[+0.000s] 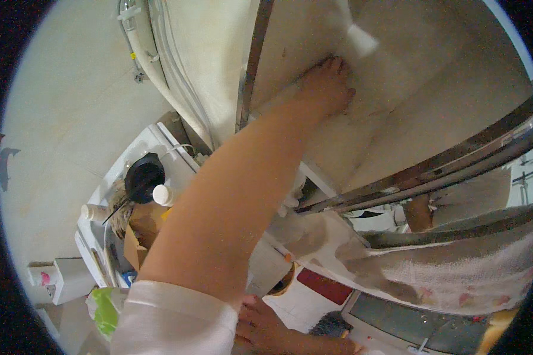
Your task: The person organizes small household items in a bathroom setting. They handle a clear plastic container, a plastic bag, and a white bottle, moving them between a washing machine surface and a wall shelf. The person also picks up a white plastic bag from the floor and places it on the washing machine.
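My left arm, in a short white sleeve (pixel 177 315), stretches up across the picture. At its end my left hand (pixel 328 86) lies against a tan panel (pixel 408 80) in a dark frame, with its fingers partly bent. Dim light hides whether it holds anything. Low in the picture my right hand (pixel 266 324) comes in from the right, its fingertips beside the left sleeve. Part of that hand is behind the arm, so its grip is unclear. A blurred white patch (pixel 362 41) shows on the panel above the left hand.
A white appliance top (pixel 135 137) at left bears a black round vessel (pixel 145 177), a white-capped bottle (pixel 162 194) and an open cardboard box (pixel 135 244). Pale pipes (pixel 153 75) run down the wall. A light towel (pixel 462 275) hangs at the right below the frame.
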Tool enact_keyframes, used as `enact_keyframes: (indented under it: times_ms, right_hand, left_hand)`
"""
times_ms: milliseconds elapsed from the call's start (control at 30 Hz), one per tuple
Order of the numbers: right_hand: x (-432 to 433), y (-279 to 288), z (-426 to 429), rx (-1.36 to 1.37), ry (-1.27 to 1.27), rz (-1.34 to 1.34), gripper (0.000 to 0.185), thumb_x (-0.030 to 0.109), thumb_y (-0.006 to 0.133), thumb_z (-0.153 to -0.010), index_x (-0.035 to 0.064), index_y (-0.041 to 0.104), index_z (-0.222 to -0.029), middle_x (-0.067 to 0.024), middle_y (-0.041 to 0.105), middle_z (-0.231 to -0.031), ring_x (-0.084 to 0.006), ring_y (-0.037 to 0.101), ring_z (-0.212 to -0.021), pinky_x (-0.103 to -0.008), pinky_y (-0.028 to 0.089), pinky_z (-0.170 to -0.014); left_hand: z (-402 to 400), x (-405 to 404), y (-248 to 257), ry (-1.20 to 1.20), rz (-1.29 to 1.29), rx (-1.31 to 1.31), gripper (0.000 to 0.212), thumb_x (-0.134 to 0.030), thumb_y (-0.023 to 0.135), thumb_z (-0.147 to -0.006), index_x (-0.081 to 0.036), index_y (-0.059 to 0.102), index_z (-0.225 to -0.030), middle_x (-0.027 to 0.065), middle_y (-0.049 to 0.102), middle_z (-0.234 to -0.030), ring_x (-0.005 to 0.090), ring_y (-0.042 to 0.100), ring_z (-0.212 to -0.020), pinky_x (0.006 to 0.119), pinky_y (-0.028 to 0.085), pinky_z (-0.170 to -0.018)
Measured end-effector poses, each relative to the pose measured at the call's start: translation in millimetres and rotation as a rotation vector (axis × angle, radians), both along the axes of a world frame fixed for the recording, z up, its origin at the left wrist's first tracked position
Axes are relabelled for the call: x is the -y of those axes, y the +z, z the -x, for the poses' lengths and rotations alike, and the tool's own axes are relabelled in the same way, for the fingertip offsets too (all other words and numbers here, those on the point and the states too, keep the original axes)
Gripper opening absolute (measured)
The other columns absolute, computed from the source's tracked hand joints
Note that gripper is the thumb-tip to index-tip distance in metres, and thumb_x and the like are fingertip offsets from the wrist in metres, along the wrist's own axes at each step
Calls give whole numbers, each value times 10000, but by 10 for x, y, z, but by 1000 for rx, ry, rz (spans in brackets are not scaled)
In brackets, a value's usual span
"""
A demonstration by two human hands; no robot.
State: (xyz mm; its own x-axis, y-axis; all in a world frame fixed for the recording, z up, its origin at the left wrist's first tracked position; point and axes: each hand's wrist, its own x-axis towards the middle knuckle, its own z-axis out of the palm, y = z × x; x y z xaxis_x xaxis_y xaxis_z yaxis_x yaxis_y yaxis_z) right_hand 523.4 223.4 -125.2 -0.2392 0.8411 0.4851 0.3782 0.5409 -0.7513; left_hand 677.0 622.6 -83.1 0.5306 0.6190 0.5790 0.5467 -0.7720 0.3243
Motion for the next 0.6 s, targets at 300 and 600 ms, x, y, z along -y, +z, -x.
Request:
enact_keyframes:
  times_ms: [300,600]
  right_hand:
    - [-51,84,53,30,15,-119,295,151,649,-998,98,614,-1286,-110,623,-1178,-311,601,-1064,-439,479,-847]
    - [-119,237,43,59,30,-87,346,118,657,-992,76,580,-1327,-119,596,-1181,-297,564,-1080,-431,472,-834]
  left_hand:
    - [-340,175,31,-401,87,19,363,-331,605,-933,-58,713,-1146,183,662,-1230,385,650,-1132,505,547,-946]
    - [55,544,121,-563,189,-112,174,-188,694,-821,-102,772,-951,176,717,-1085,396,669,-1040,512,562,-849]
